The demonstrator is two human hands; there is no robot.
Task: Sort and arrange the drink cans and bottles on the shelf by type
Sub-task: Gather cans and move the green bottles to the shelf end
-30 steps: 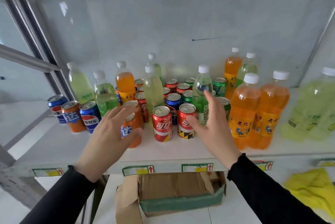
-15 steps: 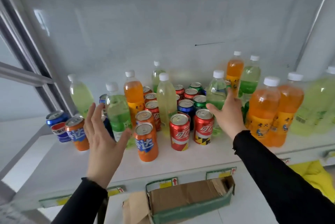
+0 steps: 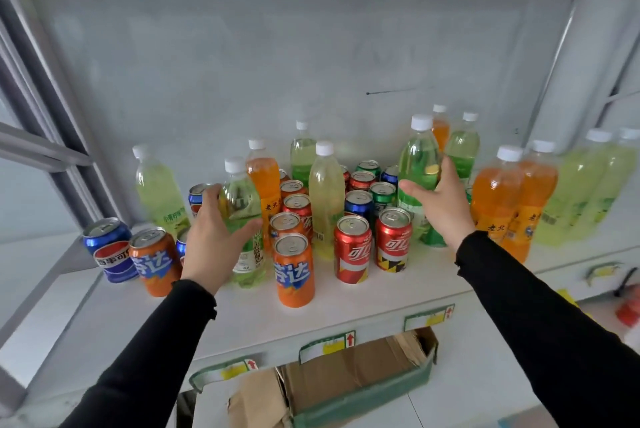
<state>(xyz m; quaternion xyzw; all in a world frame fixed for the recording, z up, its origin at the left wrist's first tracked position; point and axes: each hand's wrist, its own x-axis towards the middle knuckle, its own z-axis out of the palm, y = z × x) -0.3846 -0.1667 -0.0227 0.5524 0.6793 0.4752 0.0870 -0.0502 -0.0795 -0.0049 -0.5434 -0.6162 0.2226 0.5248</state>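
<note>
While each grip wraps a clear plastic bottle of green soda, left hand (image 3: 214, 237) on one (image 3: 242, 220), right hand (image 3: 440, 206) on another (image 3: 417, 168), both mid-shelf (image 3: 346, 310), lift straight up, clearing surrounding cans.

The cans (image 3: 352, 249) are glossy metal with dull silver lids. The bottles (image 3: 326, 197) are clear smooth plastic with matt white caps. The shelf (image 3: 346, 303) looks like painted metal, smooth and slightly matt. Low in the frame, the box (image 3: 349, 379) is rough brown cardboard. The sleeves (image 3: 540, 317) are matt black cloth.
</note>
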